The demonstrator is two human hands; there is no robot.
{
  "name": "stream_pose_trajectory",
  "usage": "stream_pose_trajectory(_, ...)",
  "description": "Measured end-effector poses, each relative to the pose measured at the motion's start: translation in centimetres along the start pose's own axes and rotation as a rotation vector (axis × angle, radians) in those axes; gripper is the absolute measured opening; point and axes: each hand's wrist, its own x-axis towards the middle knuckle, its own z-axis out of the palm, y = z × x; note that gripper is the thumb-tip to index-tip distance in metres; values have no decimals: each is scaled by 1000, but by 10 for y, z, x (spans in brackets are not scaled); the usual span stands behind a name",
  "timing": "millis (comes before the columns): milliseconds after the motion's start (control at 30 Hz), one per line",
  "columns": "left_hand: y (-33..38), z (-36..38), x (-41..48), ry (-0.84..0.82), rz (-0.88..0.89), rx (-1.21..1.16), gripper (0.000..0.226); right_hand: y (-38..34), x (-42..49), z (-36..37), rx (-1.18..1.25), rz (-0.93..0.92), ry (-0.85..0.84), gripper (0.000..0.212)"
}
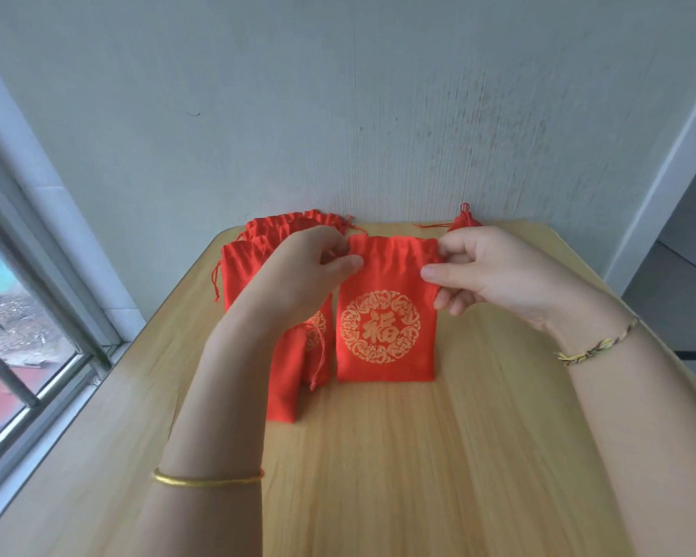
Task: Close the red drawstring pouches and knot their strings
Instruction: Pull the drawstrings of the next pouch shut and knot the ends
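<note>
Pinching red pouch (pixel 386 315) at both top corners. L hand (pixel 310 271) on left end of gathered hem, thumb + forefinger pressed together on cloth. R hand (pixel 495 271) on right end, thumb on front, other fingers curled behind. Held upright approx. mid-table, gold round emblem facing camera. Bottom edge at or just above wooden table (pixel 418 476); cannot tell which. Hem puckered but mouth wide, not cinched.

Just left, partly behind L forearm: pile of red pouches (pixel 250 263), overlapping, lying flat, mouths toward wall. In front of pile, beside L forearm: narrower red pouch (pixel 288 379) w/ string trailing at its side. Far edge, behind R hand: cinched pouch (pixel 465 221), gathered top + loop showing, rest hidden.

Gold bangle (pixel 207 478) on L forearm, braided bracelet (pixel 595 347) on R wrist. Window (pixel 17 315) at left, grey wall (pixel 338 114) behind table.
</note>
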Motion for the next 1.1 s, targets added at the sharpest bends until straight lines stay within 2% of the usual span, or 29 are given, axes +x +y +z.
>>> stream_pose_trajectory(200, -6, 4, 4, 26, -22, 29, 8, 10, -1, -16, -202, 35, 125, 7)
stream_pose_trajectory(433, -6, 0, 1, 45, -31, -41, 24, 19, 2, -24, -365, 30, 242, 11)
stream_pose_trajectory(533, -7, -2, 2, 98, -38, 44, 19, 19, 3, -24, -410, 7, 264, 13)
stream_pose_trajectory(667, -10, -5, 2, 206, -47, 5, 15, 18, 4, -22, -479, -22, 376, 13)
stream_pose_trajectory(833, -15, -4, 6, 335, -80, -11, 19, 15, 1, -23, -504, -54, 455, 26)
stream_pose_trajectory(933, -18, -1, 6, 357, -111, -31, 30, 12, 0, -21, -291, -40, 437, 31)
stream_pose_trajectory(1000, -18, 1, 7, 365, -146, -137, 37, 11, 3, -18, 96, 47, 370, 29)
stream_pose_trajectory(1100, -15, 1, 8, 302, -256, -603, 43, 9, 8, -13, 635, 217, 203, 26)
